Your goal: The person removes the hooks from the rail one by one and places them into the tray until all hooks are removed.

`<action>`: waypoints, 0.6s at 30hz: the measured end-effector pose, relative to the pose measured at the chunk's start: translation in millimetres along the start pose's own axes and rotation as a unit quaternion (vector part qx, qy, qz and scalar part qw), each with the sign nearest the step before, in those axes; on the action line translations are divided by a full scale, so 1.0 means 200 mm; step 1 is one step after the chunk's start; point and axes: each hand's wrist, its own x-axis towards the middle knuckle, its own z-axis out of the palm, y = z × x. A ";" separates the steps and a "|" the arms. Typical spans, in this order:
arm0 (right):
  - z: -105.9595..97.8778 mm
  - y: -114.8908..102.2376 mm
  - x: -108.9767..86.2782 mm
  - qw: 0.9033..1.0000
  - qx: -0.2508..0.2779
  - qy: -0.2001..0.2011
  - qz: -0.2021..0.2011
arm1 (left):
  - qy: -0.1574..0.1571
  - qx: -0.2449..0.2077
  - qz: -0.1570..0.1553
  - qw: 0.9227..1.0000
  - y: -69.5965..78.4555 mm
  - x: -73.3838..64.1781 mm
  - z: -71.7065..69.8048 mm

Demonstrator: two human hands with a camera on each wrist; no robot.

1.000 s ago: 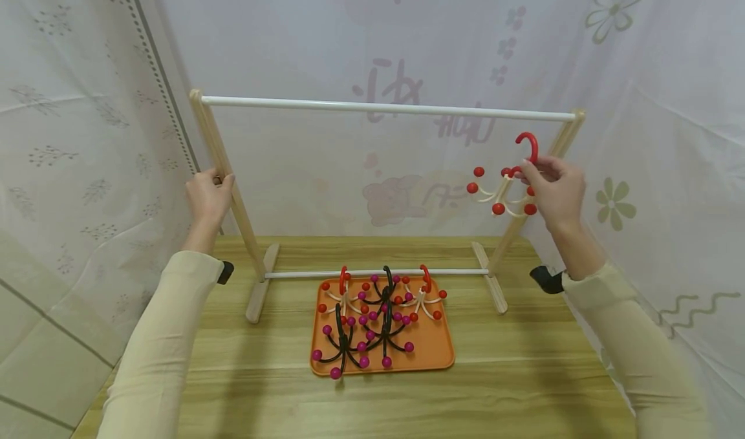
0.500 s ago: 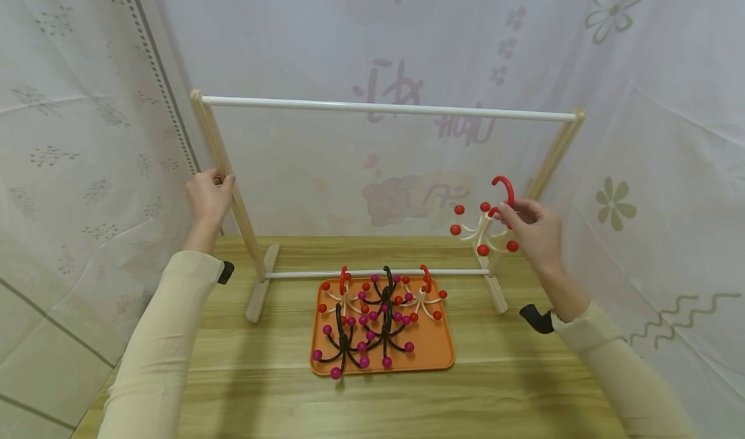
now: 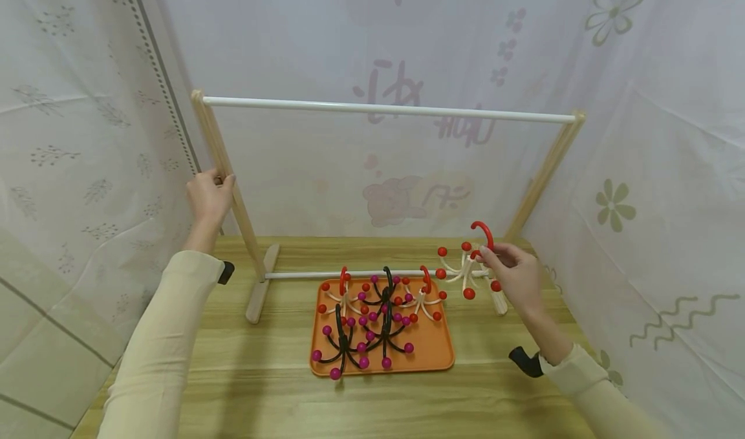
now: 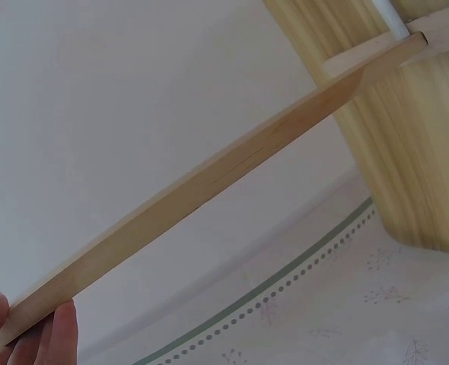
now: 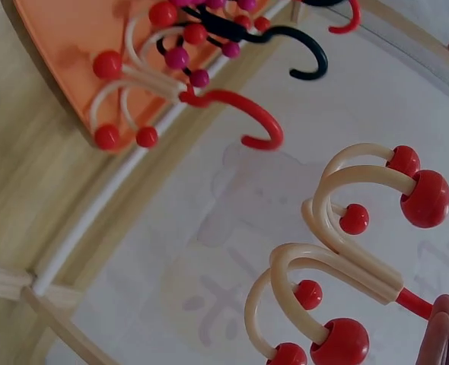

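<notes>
My right hand (image 3: 515, 277) pinches a multi-arm hook hanger (image 3: 468, 272) by the base of its red hook. Cream arms fan out from its stem and end in red balls. The hanger is in the air, right of the orange tray (image 3: 435, 348) and in front of the lower bar's right end. In the right wrist view its cream stem (image 5: 361, 275) is close, with fingertips at the lower right edge. My left hand (image 3: 211, 196) grips the left wooden post (image 3: 242, 218) of a rack, partway up. Thumb and fingers wrap the post (image 4: 171, 204) in the left wrist view.
On the tray lie two more red-and-cream hangers and several black hangers (image 3: 343, 341) with magenta balls, close together. The rack's white top bar (image 3: 384, 108) and lower bar (image 3: 302, 275) span between the posts. Patterned cloth (image 3: 326, 187) hangs behind the wood-grain table (image 3: 279, 400).
My right hand has moved down and to the left with the hanger, from near the right post's upper part to just above table height. The left hand keeps its place on the post.
</notes>
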 end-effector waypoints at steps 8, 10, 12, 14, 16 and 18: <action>0.04 0.06 -0.11 1.000 0.015 -0.021 0.003 | 0.000 -0.003 -0.001 1.000 0.00 0.00 0.00; 0.05 0.08 -0.13 0.999 0.017 -0.028 0.001 | 0.000 -0.004 -0.002 1.000 0.00 0.00 0.00; 0.07 0.10 -0.16 0.999 0.022 -0.035 -0.002 | 0.001 -0.003 -0.002 1.000 0.00 0.00 0.00; 0.08 0.12 -0.18 0.999 0.030 -0.038 -0.002 | 0.002 -0.001 -0.002 1.000 0.00 0.00 0.00; 0.10 0.14 -0.21 0.998 0.038 -0.043 -0.016 | 0.003 0.000 -0.002 1.000 0.00 0.00 0.00; 0.11 0.17 -0.23 0.997 0.051 -0.049 -0.032 | 0.000 0.002 -0.004 1.000 0.00 0.00 0.00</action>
